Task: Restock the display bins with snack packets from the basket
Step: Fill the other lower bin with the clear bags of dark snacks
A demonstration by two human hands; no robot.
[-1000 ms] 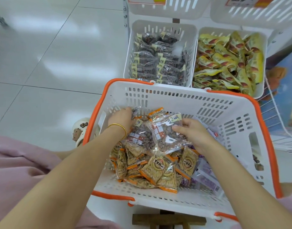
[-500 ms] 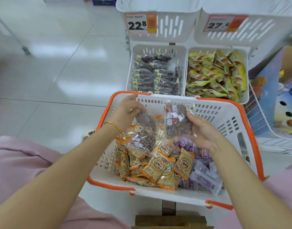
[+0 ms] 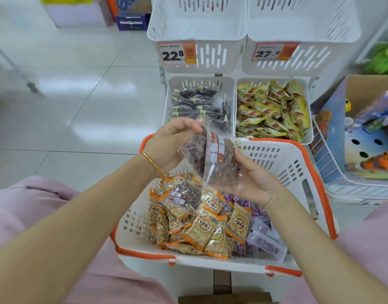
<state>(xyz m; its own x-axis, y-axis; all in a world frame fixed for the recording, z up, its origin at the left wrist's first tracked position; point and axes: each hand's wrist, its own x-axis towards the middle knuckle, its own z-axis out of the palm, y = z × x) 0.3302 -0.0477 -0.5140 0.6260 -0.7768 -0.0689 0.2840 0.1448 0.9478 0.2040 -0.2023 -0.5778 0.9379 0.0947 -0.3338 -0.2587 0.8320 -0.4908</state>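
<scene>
Above orange-rimmed white plastic basket (image 3: 298, 170): left hand (image 3: 171, 145) grip pinches clear packet of dark snacks (image 3: 194, 156); right hand (image 3: 254, 185) grip clasps second clear packet (image 3: 221, 167). Neither in white slotted display bin (image 3: 202, 79) yet; many orange packets (image 3: 202, 229) lie in basket. Judged early.

Packets (image 3: 202, 229) lie in the basket (image 3: 298, 163), before the display bins (image 3: 199, 79)

I'm in a shop: white slotted plastic display bins (image 3: 197, 55) bearing orange-edged price tags (image 3: 177, 53) stand on glossy white floor tiles (image 3: 83, 84).
</scene>
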